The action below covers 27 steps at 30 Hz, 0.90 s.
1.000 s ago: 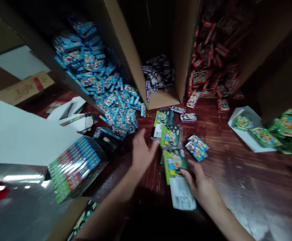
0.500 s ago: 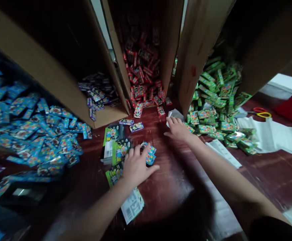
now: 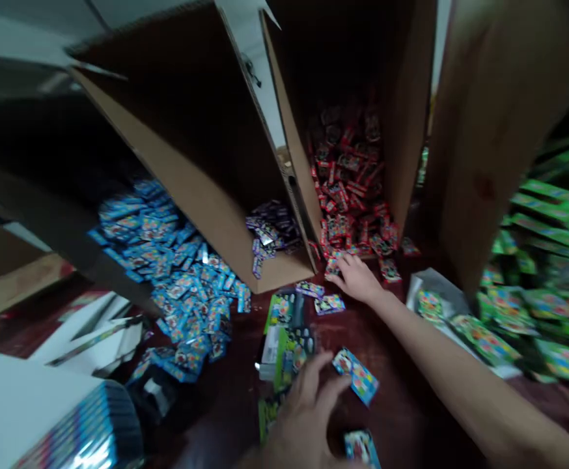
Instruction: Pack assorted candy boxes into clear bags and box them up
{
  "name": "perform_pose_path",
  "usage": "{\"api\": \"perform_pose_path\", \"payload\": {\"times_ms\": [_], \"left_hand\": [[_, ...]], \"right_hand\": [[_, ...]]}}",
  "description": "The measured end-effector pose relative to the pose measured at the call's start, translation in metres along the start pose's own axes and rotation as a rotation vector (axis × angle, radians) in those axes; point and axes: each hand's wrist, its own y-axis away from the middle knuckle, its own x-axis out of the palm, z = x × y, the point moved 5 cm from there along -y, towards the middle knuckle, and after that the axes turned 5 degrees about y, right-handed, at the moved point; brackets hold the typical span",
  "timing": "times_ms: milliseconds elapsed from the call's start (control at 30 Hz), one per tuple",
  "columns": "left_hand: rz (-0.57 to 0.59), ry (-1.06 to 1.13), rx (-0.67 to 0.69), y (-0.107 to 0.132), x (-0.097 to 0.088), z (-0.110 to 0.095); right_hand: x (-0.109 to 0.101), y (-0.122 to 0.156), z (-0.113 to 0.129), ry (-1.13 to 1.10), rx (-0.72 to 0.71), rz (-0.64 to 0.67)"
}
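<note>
My left hand (image 3: 306, 413) hovers low at the bottom centre with its fingers spread and nothing in it, just over a stack of green printed cards (image 3: 287, 348). Its fingertips are next to a loose blue packet (image 3: 357, 374). My right hand (image 3: 359, 278) reaches forward to the mouth of the middle cardboard box (image 3: 402, 163). Its fingers lie stretched over the red packets (image 3: 350, 215) spilling out, and the thumb is hidden. Two purple packets (image 3: 324, 298) lie on the dark wooden table (image 3: 396, 397) just left of that hand.
A box on its side (image 3: 191, 169) holds purple packets (image 3: 272, 228). Blue packets (image 3: 177, 273) spill at the left and green packets (image 3: 533, 286) at the right. A filled display tray (image 3: 89, 430) and white sheets lie at the lower left. Another blue packet (image 3: 360, 448) lies at the bottom edge.
My right hand has left the green packets and moved left to the red ones. My left hand has drawn back off the cards toward me. The camera has swung left.
</note>
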Motion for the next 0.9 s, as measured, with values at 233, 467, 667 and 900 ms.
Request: {"api": "perform_pose_path", "payload": {"times_ms": [233,467,667,900], "left_hand": [[-0.442,-0.583,-0.242,-0.166,-0.201,0.124],[-0.36,-0.739,-0.181,-0.295,-0.264,0.175],[-0.269,-0.759,-0.245,-0.349,-0.29,0.204],[-0.231,-0.692,-0.294,-0.364,-0.278,0.198]], "right_hand": [[0.031,0.019,0.015,-0.009,0.034,-0.257],[0.039,0.011,0.013,0.08,0.025,-0.27],[0.041,0.007,0.016,0.094,0.029,-0.234],[0.037,0.003,0.017,0.045,0.097,-0.206]]}}
